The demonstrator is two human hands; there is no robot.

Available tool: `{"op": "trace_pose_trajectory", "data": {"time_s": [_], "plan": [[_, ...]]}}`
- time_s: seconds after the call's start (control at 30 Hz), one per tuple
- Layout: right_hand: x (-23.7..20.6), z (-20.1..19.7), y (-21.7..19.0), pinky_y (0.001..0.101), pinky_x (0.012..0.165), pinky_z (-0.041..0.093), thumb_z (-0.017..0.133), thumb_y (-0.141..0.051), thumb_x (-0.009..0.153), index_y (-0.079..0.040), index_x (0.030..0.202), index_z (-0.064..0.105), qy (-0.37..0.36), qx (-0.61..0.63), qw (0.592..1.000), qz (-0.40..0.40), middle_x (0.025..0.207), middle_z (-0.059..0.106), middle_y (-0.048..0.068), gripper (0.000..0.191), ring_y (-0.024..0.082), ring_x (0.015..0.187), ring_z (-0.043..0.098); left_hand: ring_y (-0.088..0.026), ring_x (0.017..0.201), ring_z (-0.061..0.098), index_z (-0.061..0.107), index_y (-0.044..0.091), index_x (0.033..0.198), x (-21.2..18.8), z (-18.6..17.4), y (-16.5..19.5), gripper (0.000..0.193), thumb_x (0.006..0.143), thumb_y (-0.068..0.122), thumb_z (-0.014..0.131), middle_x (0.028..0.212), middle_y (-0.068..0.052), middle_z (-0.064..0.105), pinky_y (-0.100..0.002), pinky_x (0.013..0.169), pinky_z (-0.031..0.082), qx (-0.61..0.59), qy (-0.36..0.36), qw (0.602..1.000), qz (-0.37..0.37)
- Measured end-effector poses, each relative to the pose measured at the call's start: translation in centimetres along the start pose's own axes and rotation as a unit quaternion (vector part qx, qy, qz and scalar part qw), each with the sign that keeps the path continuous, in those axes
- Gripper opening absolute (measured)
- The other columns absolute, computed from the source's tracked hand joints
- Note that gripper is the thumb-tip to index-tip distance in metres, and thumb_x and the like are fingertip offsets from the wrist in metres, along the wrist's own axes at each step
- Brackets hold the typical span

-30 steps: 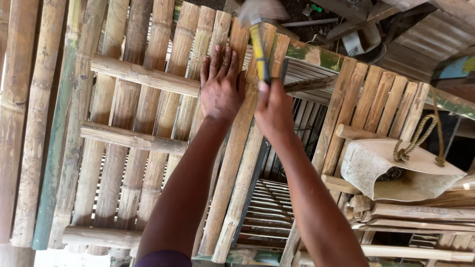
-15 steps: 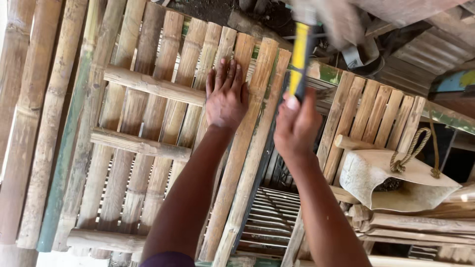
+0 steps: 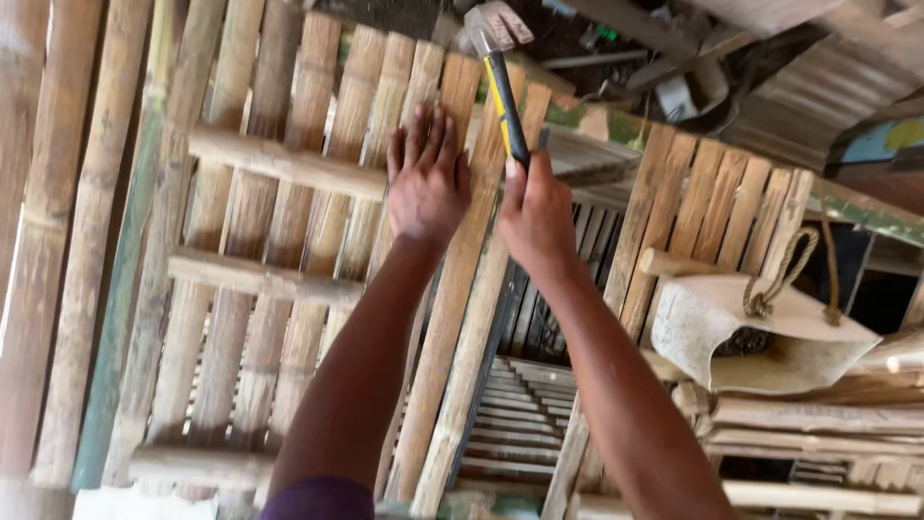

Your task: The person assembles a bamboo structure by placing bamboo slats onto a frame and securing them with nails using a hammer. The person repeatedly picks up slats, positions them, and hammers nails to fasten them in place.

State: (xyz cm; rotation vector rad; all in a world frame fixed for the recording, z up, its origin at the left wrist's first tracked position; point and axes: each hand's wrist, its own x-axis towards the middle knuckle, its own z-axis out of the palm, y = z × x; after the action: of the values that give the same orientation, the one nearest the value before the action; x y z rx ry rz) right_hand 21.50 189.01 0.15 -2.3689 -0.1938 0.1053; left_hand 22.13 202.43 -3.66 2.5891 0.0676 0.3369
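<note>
At the left of the frame stands a bamboo slat panel (image 3: pixel 144 241), its split canes running top to bottom and tied across by three horizontal battens, the uppermost batten (image 3: pixel 279 166) reaching in toward the centre. Just right of that batten's end, in the upper centre, the left hand (image 3: pixel 428 183) lies flat and spread wide, palm pressed on the slats, fingers pointing toward the top of the frame and holding nothing. Immediately to its right, with a narrow gap between them, the right hand (image 3: pixel 537 214) is closed in a fist around the lower end of a hammer (image 3: pixel 500 82). The hammer's yellow and black handle rises from that fist toward the top centre, and its metal head sits just above and to the right of the left fingertips, over the tops of the slats. Farther right is a second slatted panel (image 3: pixel 712 217), and below it, at the right edge, a pale curved sheath (image 3: pixel 741 332) hung on a rope loop (image 3: pixel 775 279).
</note>
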Motion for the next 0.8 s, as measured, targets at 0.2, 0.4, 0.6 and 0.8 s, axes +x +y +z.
{"op": "trace_pose_trajectory", "data": {"time_s": [0.2, 0.4, 0.6, 0.8], "plan": [[-1.8, -1.0, 0.3, 0.0349, 0.034, 0.039, 0.041, -0.034, 0.112, -0.003, 0.101, 0.052, -0.041, 0.007, 0.994, 0.106, 0.058, 0.055, 0.004, 0.034, 0.014, 0.039, 0.052, -0.034, 0.149, 0.042, 0.059, 0.000, 0.144, 0.2, -0.2, -0.2, 0.049, 0.101, 0.024, 0.055, 0.153, -0.014, 0.056, -0.053, 0.124, 0.026, 0.003, 0.028, 0.999, 0.020], [-17.2, -7.3, 4.0, 0.0267, 0.037, 0.036, 0.045, -0.046, 0.108, -0.007, 0.107, 0.053, 0.128, 0.309, 0.933, 0.130, 0.063, 0.047, -0.004, 0.040, 0.006, 0.048, 0.044, -0.032, 0.123, 0.066, 0.066, 0.001, 0.129, -4.7, 0.2, 6.4, 0.023, 0.106, 0.004, 0.065, 0.130, -0.018, 0.067, -0.045, 0.107, 0.057, -0.249, 0.085, 0.965, -0.010], [-29.1, -15.0, 7.5, 0.0274, 0.040, 0.037, 0.041, -0.045, 0.111, -0.008, 0.109, 0.052, 0.314, 0.390, 0.849, 0.172, 0.068, 0.047, -0.001, 0.038, 0.009, 0.050, 0.040, -0.032, 0.104, 0.071, 0.067, 0.000, 0.114, -14.1, 6.3, 24.8, 0.024, 0.090, 0.002, 0.065, 0.119, -0.016, 0.070, -0.041, 0.087, 0.061, -0.365, -0.190, 0.849, 0.334], [-33.6, -19.0, 11.9, 0.0275, 0.037, 0.036, 0.039, -0.040, 0.111, -0.007, 0.106, 0.053, 0.360, 0.407, 0.816, 0.195, 0.065, 0.046, 0.000, 0.036, 0.009, 0.046, 0.040, -0.028, 0.088, 0.074, 0.080, 0.010, 0.087, -13.4, 14.7, 33.4, 0.013, 0.077, 0.011, 0.072, 0.090, -0.013, 0.075, -0.039, 0.077, 0.060, 0.081, -0.245, 0.857, 0.445]]}}
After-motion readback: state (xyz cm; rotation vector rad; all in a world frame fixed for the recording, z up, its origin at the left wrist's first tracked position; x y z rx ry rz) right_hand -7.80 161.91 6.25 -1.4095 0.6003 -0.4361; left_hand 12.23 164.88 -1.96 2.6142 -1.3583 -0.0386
